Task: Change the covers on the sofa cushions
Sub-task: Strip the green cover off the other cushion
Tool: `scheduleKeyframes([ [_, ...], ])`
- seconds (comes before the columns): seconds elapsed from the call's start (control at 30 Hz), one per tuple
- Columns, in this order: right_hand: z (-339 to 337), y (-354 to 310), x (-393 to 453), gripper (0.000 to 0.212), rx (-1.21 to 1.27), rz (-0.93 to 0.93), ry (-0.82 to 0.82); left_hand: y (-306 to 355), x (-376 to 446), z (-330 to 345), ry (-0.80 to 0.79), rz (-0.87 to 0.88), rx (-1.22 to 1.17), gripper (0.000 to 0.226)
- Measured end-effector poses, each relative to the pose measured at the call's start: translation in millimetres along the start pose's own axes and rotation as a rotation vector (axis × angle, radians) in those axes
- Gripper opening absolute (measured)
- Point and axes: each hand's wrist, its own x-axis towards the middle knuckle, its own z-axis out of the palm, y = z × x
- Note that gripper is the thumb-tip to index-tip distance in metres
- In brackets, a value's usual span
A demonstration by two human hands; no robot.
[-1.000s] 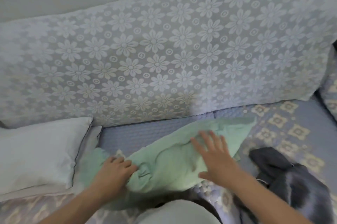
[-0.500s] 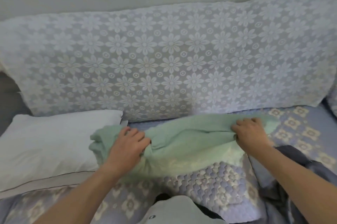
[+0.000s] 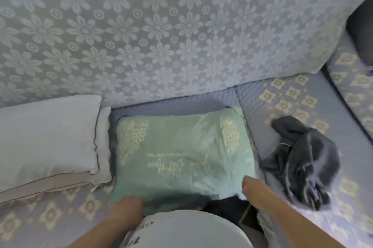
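A mint-green cushion cover (image 3: 181, 152) with pale gold leaf prints and lettering lies spread flat on the sofa seat (image 3: 290, 94), in front of me. My left hand (image 3: 126, 206) holds its near left corner, fingers curled at the edge. My right hand (image 3: 252, 189) grips the near right corner with the thumb on top; its other fingers are hidden under the fabric. A bare white cushion (image 3: 46, 136) lies to the left of the green cover, almost touching it.
A crumpled dark grey cover (image 3: 302, 159) lies on the seat to the right. The backrest (image 3: 161, 35) wears a white floral lace throw. The seat has a quilted lavender cover. My body and shirt hide the near edge.
The bunched green cover is now spread flat on the seat, printed side up. Both hands have moved from its far edge back to its near corners. My view has tilted down.
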Motion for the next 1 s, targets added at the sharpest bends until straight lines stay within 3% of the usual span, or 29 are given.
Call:
scheduleKeyframes([
  [0.07, -6, 5, 12, 0.007, 0.108, 0.044, 0.007, -1, 8, -15, -0.019, -0.008, -0.043, 0.02],
  [0.13, -13, 15, 29, 0.006, 0.155, 0.051, 0.027, 1, 17, -33, 0.008, -0.038, -0.144, 0.025],
  [0.23, -24, 18, 60, 0.027, 0.267, 0.037, 0.01, 14, 21, -62, 0.095, -0.107, -0.302, 0.02],
  [0.33, -32, 1, 81, 0.051, 0.71, 0.072, -0.07, 45, 20, -83, 0.149, -0.129, -0.463, 0.015],
  [0.43, -33, -42, 77, 0.045, 1.038, 0.082, -0.182, 90, 7, -101, 0.185, -0.075, -0.652, 0.015],
  [0.5, -25, -80, 65, 0.045, 1.05, -0.042, -0.185, 118, -2, -113, 0.168, -0.045, -0.812, 0.014],
  [0.6, -24, -125, 24, 0.041, 0.854, -0.322, -0.051, 150, -2, -141, 0.227, -0.052, -0.966, 0.015],
  [0.67, -31, -132, -7, 0.043, 0.723, -0.498, -0.011, 159, 1, -161, 0.318, -0.065, -0.905, 0.031],
  [0.73, -41, -132, -35, 0.032, 0.638, -0.657, -0.045, 161, 1, -178, 0.339, -0.066, -0.691, 0.046],
  [0.8, -50, -138, -59, 0.014, 0.577, -0.736, -0.075, 156, -7, -192, 0.324, -0.069, -0.404, 0.039],
  [0.87, -52, -145, -75, 0.015, 0.525, -0.726, -0.04, 148, -22, -201, 0.359, -0.091, -0.209, 0.029],
  [0.93, -48, -141, -64, 0.025, 0.51, -0.61, 0.013, 142, -22, -207, 0.38, -0.117, -0.213, 0.028],
  [1.0, -44, -140, -63, 0.028, 0.469, -0.45, 0.334, 131, -35, -215, 0.412, -0.072, -0.229, 0.027],
])
